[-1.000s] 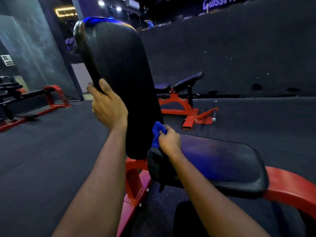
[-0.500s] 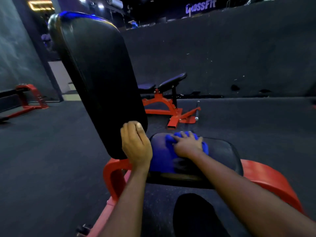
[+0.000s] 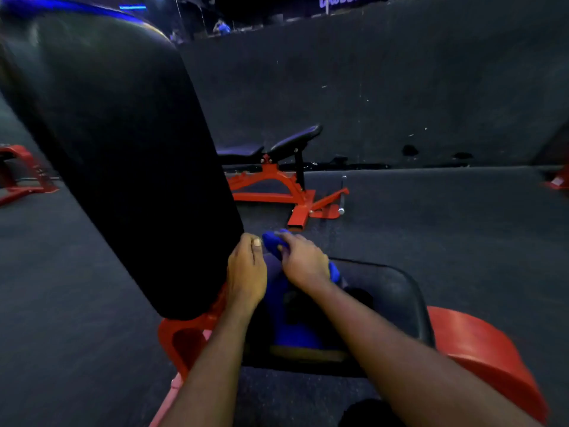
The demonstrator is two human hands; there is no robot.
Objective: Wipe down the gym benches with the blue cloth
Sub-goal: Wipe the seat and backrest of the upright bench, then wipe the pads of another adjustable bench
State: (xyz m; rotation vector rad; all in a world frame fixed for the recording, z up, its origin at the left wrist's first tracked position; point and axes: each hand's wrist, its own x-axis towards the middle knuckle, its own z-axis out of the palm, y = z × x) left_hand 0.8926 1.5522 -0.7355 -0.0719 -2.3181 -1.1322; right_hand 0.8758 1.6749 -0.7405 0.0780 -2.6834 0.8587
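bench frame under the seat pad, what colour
Red; the bench frame shows best in the head view.

bright blue soft cloth (image 3: 272, 241), black padded vinyl backrest (image 3: 129, 155), black padded seat (image 3: 397, 300), red metal bench frame (image 3: 480, 349), dark grey rubber floor (image 3: 431, 217)

Dark wall (image 3: 400, 87), dark rubber floor (image 3: 61, 288)

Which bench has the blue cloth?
The nearest bench: the right hand holds the blue cloth on its seat. The bench behind and another at left stand untouched.
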